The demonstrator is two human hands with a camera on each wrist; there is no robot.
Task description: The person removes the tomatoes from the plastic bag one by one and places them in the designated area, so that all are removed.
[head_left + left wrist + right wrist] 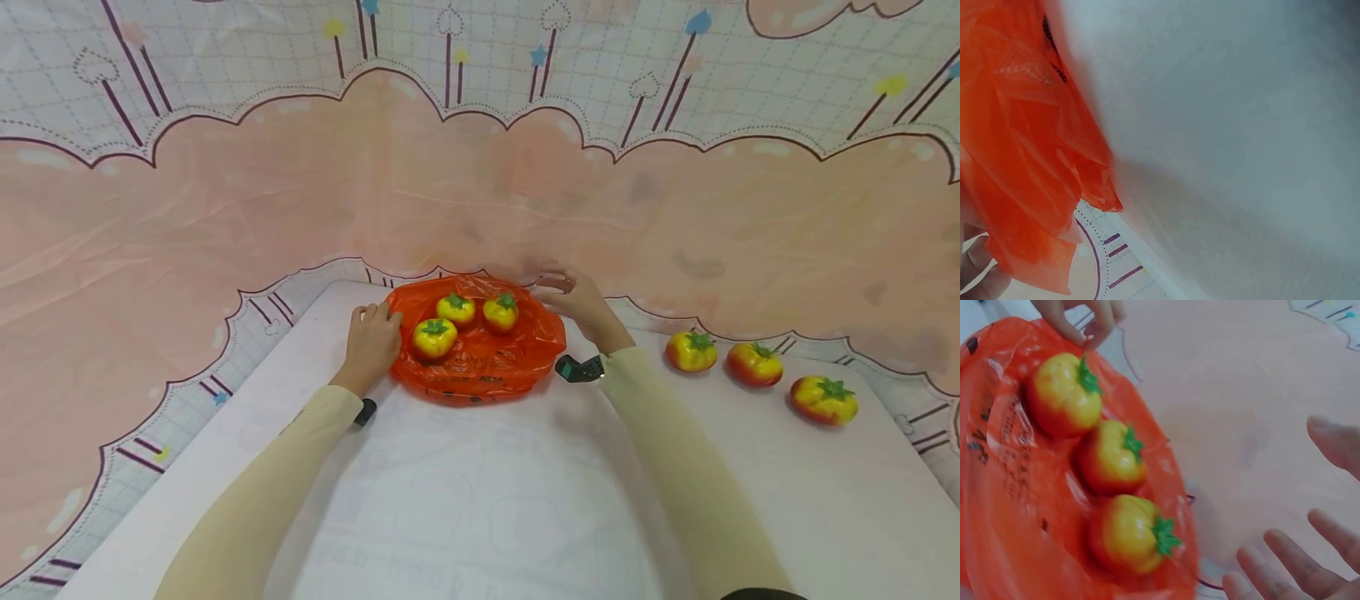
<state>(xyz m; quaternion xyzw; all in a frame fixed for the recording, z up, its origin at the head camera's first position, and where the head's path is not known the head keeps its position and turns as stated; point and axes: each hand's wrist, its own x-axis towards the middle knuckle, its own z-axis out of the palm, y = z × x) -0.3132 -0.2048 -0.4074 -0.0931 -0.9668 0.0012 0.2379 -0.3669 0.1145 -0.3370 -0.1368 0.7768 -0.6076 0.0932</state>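
Note:
A red-orange plastic bag lies spread on the white table, with dark print on its near side. Three yellow-and-red tomatoes with green leafy tops rest on it. My left hand pinches the bag's left edge, its fingertips bent over the plastic; in the left wrist view, folds of the bag hide most of this hand. Just off the bag's far right edge is my right hand. Its fingers are spread and hold nothing.
Three more tomatoes stand in a slanting row on the right of the table: one left, one middle, one right. A patterned pink cloth rises behind the table's far edge.

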